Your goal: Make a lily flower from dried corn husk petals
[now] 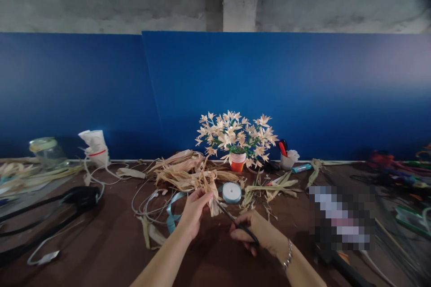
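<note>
My left hand pinches a pale, dry corn husk between thumb and fingers. In my right hand is a pair of dark scissors, my fingers wrapped round the handles. Their blades point up and left, towards the husk's lower edge; whether they touch it I cannot tell. Behind my hands lies a heap of dry husks. A roll of light blue ribbon sits just beyond the scissors, and a loose blue ribbon strip curls beside my left wrist.
A pot of husk flowers stands at the back, near a white cup with red-handled tools. Husk scraps lie to its front right. Cables and a black strap are at left, with a glass jar behind. A blurred-out object lies right.
</note>
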The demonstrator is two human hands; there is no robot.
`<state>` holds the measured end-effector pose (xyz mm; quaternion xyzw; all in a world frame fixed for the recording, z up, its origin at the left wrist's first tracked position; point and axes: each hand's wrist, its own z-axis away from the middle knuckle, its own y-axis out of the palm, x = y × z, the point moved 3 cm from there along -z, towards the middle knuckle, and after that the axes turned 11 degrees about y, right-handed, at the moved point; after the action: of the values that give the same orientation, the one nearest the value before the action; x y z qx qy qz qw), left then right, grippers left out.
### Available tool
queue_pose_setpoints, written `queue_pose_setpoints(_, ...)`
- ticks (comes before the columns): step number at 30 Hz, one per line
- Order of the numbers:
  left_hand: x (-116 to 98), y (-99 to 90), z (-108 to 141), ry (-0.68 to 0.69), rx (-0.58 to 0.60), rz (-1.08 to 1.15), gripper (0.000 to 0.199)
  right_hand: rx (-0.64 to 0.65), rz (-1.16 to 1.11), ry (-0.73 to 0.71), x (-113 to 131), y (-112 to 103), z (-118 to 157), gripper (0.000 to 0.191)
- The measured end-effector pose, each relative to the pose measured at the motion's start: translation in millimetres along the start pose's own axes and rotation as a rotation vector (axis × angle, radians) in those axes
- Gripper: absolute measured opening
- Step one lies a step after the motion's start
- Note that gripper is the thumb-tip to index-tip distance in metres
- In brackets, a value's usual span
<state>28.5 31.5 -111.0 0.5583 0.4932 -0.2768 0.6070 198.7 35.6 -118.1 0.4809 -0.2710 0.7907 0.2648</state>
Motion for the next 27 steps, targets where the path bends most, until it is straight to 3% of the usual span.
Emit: queue_pose_setpoints(27, -0.4, -0.6, -1.4, -0.011, 0.037, 0.022, 0.023, -0.033, 0.054, 0.003, 0.0, -3.1, -0.9, 0.020)
